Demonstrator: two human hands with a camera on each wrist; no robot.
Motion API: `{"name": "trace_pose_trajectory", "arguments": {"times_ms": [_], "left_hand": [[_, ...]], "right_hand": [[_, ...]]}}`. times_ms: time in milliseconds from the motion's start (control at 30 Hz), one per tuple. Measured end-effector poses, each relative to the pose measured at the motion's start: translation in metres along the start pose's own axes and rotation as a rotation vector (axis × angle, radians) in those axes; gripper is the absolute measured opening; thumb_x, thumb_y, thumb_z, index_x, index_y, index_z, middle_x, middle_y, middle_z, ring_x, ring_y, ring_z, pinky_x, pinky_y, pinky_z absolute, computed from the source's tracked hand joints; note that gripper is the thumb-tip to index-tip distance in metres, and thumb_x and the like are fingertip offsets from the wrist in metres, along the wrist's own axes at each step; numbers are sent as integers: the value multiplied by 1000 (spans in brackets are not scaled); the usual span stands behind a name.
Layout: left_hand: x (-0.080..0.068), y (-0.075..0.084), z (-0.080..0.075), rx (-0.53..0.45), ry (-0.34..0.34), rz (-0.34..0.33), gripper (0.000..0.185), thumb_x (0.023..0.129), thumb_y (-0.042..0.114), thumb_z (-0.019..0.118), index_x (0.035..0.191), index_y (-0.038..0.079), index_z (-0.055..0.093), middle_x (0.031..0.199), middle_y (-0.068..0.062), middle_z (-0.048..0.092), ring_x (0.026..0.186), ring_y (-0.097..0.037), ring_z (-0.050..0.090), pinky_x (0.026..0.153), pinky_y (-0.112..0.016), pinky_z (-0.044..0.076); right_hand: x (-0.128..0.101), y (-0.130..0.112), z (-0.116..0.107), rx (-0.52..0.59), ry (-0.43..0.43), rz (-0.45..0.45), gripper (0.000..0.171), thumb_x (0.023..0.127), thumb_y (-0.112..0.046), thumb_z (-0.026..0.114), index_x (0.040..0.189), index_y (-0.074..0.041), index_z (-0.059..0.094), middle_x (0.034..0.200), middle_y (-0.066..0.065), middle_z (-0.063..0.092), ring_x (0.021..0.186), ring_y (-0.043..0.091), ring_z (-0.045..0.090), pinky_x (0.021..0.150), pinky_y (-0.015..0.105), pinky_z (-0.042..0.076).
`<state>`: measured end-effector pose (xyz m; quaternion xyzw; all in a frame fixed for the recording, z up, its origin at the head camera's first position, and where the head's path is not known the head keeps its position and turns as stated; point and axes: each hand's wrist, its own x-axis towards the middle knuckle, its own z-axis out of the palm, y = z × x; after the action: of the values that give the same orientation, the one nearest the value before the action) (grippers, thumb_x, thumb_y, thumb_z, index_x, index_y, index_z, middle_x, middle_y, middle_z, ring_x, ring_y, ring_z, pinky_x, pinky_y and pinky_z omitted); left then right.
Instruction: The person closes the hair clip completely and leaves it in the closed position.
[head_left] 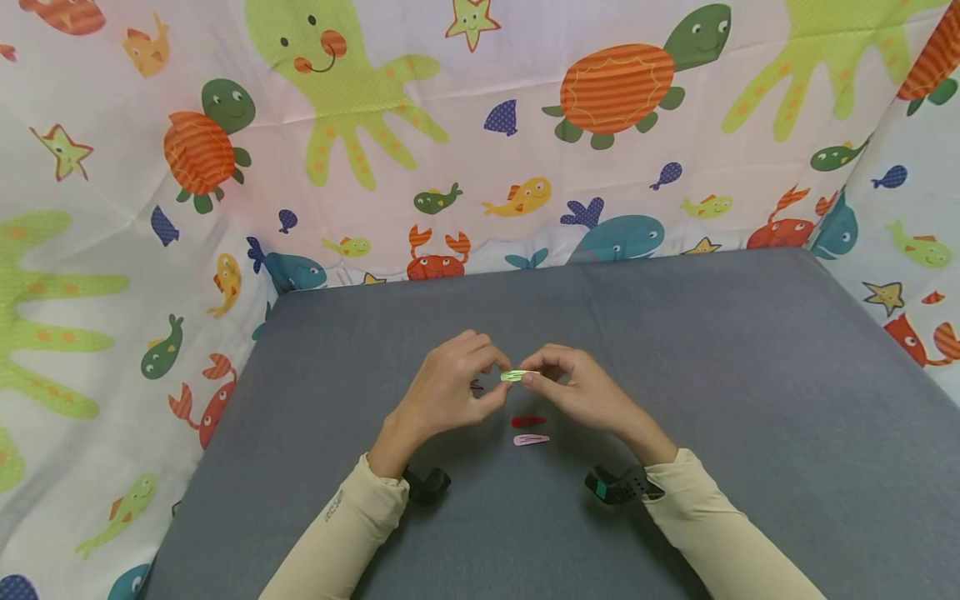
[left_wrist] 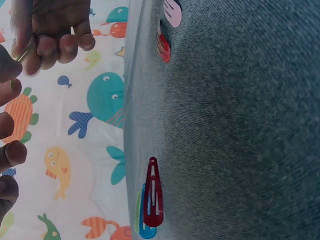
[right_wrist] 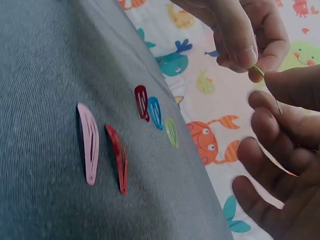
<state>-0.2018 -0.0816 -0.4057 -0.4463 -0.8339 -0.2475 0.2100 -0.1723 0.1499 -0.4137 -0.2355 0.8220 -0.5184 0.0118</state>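
A light green snap hair clip (head_left: 514, 376) is held above the table between both hands. The left hand (head_left: 454, 385) pinches its left end between thumb and fingers. From the other side, the right hand (head_left: 583, 390) pinches the right end; in the right wrist view its thumb (right_wrist: 295, 89) covers part of the clip, and a thin piece shows below it. Under the hands lie a red hair clip (head_left: 528, 422) and a pink hair clip (head_left: 531, 440), side by side.
Beyond them on the grey tabletop (head_left: 750, 400) lie a dark red clip (right_wrist: 141, 102), a blue clip (right_wrist: 155, 113) and another green clip (right_wrist: 171, 132), close together and mostly behind the left hand in the head view. A sea-animal printed curtain (head_left: 517, 167) borders the table.
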Motion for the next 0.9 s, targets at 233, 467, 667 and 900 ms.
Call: {"name": "trace_pose_trajectory", "arguments": {"times_ms": [233,467,667,900], "left_hand": [[-1,-4,6,-11,-45,-81,8,85,19,76,93,17,74,82,6,61,77,-16,57,66,-24,43],[-2,-6,10,-48,-74,-131,9,86,20,77,94,18,75,82,6,60,78,-21,58,66,-24,43],[-3,-9,15,-36,-111,-149,9,87,19,79,95,17,76,82,-1,63,75,-17,55,70,-29,46],[-4,-10,19,-31,-151,-171,7,87,20,80,94,18,77,80,-2,64,71,-14,56,110,-46,47]], "right_hand": [[2,10,-4,-221,170,-141,19,85,-11,82,104,-11,77,88,-1,65,84,16,57,78,32,49],[3,14,-6,-275,157,-186,13,85,-11,82,97,-15,80,86,-4,66,85,25,58,75,40,49],[5,18,-5,-345,139,-192,9,86,-11,82,94,-14,81,84,-4,65,80,22,55,72,36,45],[6,21,-4,-380,126,-230,9,84,-11,83,92,-14,82,81,-5,67,75,22,54,68,29,39]]}}
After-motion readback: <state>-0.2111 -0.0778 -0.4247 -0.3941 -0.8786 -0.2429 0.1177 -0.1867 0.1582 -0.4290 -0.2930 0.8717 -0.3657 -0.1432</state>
